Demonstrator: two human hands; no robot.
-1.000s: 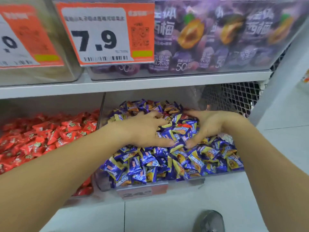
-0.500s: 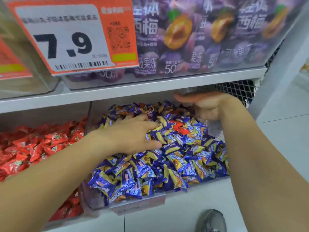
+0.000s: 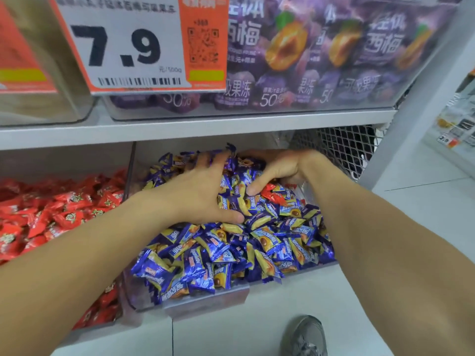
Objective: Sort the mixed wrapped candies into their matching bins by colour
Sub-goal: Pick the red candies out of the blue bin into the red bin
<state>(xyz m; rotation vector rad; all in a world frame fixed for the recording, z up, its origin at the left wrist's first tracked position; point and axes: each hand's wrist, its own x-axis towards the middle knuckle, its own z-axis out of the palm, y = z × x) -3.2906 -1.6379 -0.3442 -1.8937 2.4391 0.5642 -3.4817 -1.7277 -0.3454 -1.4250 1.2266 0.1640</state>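
Note:
A clear bin (image 3: pixel 205 301) on the lower shelf is heaped with blue-and-yellow wrapped candies (image 3: pixel 257 242). A few red wrapped candies (image 3: pixel 271 191) lie among them, right of the middle. My left hand (image 3: pixel 203 191) lies spread on the heap, fingers reaching toward the back and thumb low. My right hand (image 3: pixel 279 169) rests at the back right of the heap. Its fingers point left and its thumb comes down just beside the red candies. Neither hand visibly holds a candy. To the left, the neighbouring bin holds red wrapped candies (image 3: pixel 51 214).
The white shelf edge (image 3: pixel 180 129) runs close above both hands. On it stand a bin of purple jelly packs (image 3: pixel 308 60) and a 7.9 price tag (image 3: pixel 123 47). Wire mesh (image 3: pixel 341 147) closes the right side. A grey shoe (image 3: pixel 305 335) is on the floor below.
My left hand slid further back over the heap. My right hand came down from under the shelf edge onto the candies, uncovering red wrappers by its thumb.

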